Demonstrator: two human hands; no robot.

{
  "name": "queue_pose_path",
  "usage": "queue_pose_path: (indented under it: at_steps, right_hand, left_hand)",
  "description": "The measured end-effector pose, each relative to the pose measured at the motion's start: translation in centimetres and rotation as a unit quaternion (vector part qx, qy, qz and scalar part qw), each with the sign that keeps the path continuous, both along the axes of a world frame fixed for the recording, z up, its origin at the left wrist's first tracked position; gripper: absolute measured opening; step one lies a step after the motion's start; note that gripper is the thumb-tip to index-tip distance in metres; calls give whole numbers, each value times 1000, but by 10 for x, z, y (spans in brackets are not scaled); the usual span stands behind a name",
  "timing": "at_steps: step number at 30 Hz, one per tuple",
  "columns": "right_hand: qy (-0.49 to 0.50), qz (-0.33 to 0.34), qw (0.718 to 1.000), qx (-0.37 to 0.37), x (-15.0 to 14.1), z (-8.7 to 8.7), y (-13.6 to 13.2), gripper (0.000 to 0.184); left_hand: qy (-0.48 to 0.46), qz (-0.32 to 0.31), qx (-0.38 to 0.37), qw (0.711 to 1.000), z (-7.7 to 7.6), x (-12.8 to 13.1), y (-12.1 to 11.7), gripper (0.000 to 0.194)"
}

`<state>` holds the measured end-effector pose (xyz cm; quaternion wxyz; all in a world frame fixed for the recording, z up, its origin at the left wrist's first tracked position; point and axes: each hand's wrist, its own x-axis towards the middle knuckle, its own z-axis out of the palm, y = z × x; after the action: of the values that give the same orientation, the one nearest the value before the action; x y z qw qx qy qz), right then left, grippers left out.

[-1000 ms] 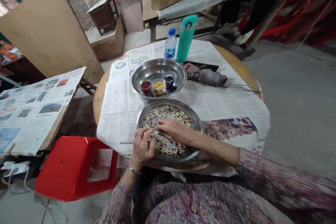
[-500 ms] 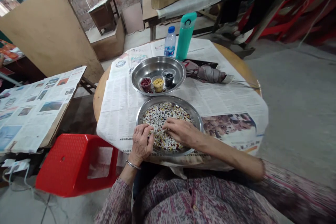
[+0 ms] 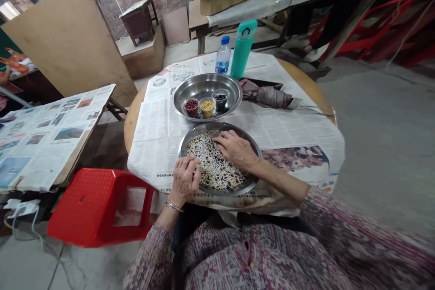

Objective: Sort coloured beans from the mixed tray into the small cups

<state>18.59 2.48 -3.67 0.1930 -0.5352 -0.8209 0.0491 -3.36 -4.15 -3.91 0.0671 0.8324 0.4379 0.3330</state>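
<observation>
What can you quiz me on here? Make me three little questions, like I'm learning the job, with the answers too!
1. How many cups stand in the far bowl?
2. True or false: a bracelet is on the left hand's wrist.
3. Where is the right hand? a) on the green bottle; b) at the mixed grains in the near bowl; c) in the far bowl.

Key: 1. Three; 2. True; 3. b

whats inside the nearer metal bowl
The nearer bowl holds a mix of white, yellow and dark red grains. The right hand covers part; anything beneath the top layer is hidden.
</observation>
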Motion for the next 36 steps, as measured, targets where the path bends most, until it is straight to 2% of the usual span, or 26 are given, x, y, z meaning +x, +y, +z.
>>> queue_pose_path:
  at_steps: [2, 4, 6, 8, 10, 12, 14, 18, 21, 23, 26, 29, 31, 33, 36]
  right_hand:
    - [-16, -37, 999, 11, -10, 0, 4, 33]
    - [-17, -26, 999, 16, -24, 0, -1, 39]
    - [-7, 41, 999, 17, -37, -1, -10, 42]
    - [5, 140, 990, 13, -43, -2, -21, 39]
    - [16, 229, 973, 9, -40, -2, -29, 29]
    - [25, 271, 962, 15, -27, -1, -32, 16]
    - [27, 247, 968, 32, -7, -1, -30, 13]
    - [25, 99, 993, 60, 31, 4, -26, 20]
    - [16, 32, 998, 50, 44, 7, -33, 20]
    - [-8, 20, 1000, 20, 43, 7, -42, 17]
    - [-24, 60, 997, -47, 33, 3, -52, 12]
    - [2, 75, 993, -87, 18, 0, -47, 7]
    - [34, 50, 996, -72, 11, 1, -36, 16]
    - [63, 22, 997, -26, 9, 3, -23, 27]
    - [96, 9, 995, 39, 15, 6, -15, 32]
  left_hand:
    - [-2, 2, 5, 1000, -1, 0, 0, 20]
    - [-9, 4, 12, 1000, -3, -1, 0, 23]
    - [-20, 7, 11, 1000, -4, -1, -1, 26]
    - [-32, 9, 3, 999, -4, -1, -1, 27]
    - [-36, 9, -1, 999, -4, -2, -2, 27]
    - [-34, 9, 1, 999, -4, -2, -2, 27]
    - [-33, 8, 4, 999, -4, -2, -2, 27]
    - [-33, 5, 7, 999, -4, -2, -1, 23]
    - [-30, 3, 14, 999, -5, -2, 0, 21]
    - [-26, 1, 16, 1000, -6, -3, 1, 21]
    - [-18, 0, 18, 1000, -6, -3, 1, 20]
    - [-13, -6, 18, 1000, -5, -3, 2, 20]
    - [-10, -9, 14, 1000, -4, -3, 2, 21]
    - [-8, -10, 8, 1000, -2, -2, 1, 21]
    - [-10, -10, 8, 1000, -2, -1, 1, 21]
